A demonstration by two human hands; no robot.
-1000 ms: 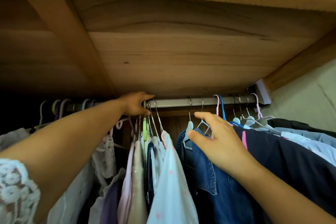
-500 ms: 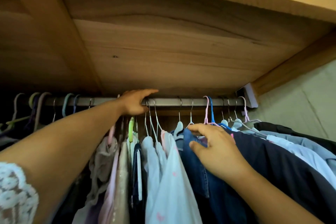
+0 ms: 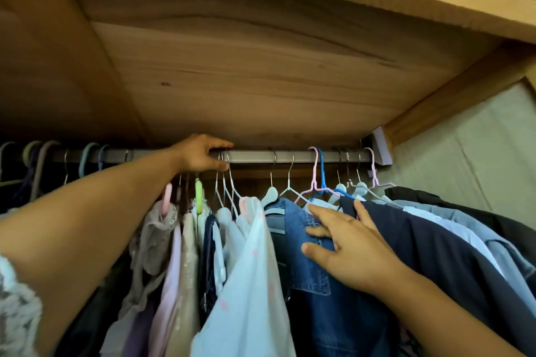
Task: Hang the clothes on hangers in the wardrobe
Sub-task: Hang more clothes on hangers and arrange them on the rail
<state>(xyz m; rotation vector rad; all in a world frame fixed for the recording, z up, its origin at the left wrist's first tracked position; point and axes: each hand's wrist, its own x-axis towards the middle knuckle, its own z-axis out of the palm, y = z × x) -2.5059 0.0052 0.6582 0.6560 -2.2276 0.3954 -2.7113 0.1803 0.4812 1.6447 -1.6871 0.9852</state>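
Metal rail (image 3: 301, 156) in left hand (image 3: 200, 153) grip; right hand (image 3: 345, 249) flat on denim jacket (image 3: 319, 298).

A home wardrobe: wooden shelf (image 3: 261, 81) above a clothes-laden metal rail (image 3: 290, 156)

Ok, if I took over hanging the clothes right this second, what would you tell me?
Left hand: up at the rail, fingers curled round it by the wire hanger hooks.
Right hand: open, fingers spread flat on the denim jacket, next to the navy garment.
Clothes: all those in view already hang on hangers along the rail; the white spotted top hangs left of the denim.
Left to do: probably part the clothes for a gap. No loose garment is in view.
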